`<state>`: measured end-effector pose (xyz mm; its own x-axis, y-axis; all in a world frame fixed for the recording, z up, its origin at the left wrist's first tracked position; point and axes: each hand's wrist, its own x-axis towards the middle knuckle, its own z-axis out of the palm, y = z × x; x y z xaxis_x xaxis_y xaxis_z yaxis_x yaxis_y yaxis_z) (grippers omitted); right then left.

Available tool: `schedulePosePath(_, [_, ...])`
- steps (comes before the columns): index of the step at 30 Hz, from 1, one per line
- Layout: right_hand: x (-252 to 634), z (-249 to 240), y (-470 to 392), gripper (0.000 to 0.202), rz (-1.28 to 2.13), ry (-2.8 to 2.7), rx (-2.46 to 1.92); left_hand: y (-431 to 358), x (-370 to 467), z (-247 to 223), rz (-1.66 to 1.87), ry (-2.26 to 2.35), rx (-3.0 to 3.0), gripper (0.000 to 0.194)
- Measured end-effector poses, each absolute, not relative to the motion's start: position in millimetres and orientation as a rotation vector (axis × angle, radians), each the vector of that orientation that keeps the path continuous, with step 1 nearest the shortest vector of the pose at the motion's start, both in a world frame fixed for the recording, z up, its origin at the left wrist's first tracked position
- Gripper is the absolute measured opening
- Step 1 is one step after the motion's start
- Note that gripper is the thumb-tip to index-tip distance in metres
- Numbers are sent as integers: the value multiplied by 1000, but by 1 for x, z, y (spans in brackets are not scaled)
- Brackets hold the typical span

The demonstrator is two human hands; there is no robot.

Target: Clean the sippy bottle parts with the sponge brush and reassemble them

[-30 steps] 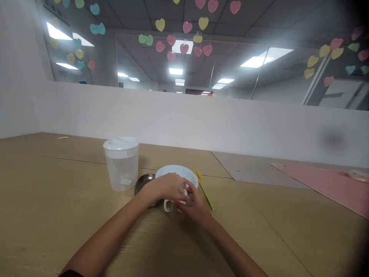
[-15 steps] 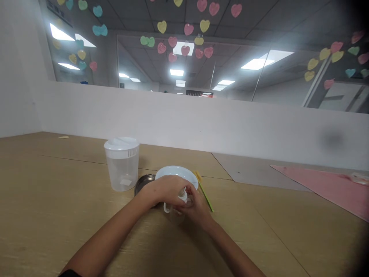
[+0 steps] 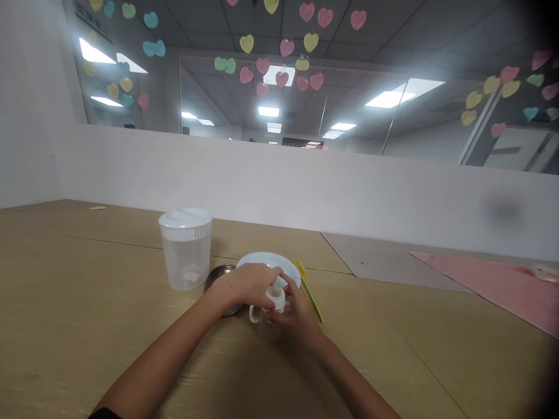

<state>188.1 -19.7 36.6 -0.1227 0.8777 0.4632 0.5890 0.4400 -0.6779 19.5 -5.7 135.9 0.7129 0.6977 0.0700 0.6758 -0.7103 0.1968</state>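
A baby bottle [image 3: 276, 299] with a white collar, a clear teat and a white side handle stands low over the table between my hands. My left hand [image 3: 250, 283] reaches over from the left, its fingers curled around the collar, with the far fingertips hidden. From the right, my right hand [image 3: 299, 314] pinches the collar with thumb and fingers. The bottle's see-through body shows faintly below them. Just behind my hands lies a white plate [image 3: 262, 258], partly covered by the left hand. A round metal dish [image 3: 213, 277] sits left of it, half hidden by my wrist.
Left of the dish stands a clear plastic bucket [image 3: 186, 256] with a white lid. A green-handled brush [image 3: 312, 298] with yellow bristles lies right of the plate. A pink cloth [image 3: 493, 282] is spread at the far right, and a white wall [image 3: 279, 180] closes off the back.
My fingers have shifted around the collar, so more of the white collar and the teat shows between my hands. The things around them have not moved.
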Motion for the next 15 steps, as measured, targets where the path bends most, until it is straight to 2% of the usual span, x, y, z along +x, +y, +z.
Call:
schedulePosePath(7, [190,33,-15,86,383,-1840,-1211,-4,23,136,301,1123,2787,31])
schedulePosePath(15, [188,35,-16,71,366,-1859,-1255,0,15,144,508,1143,2749,35])
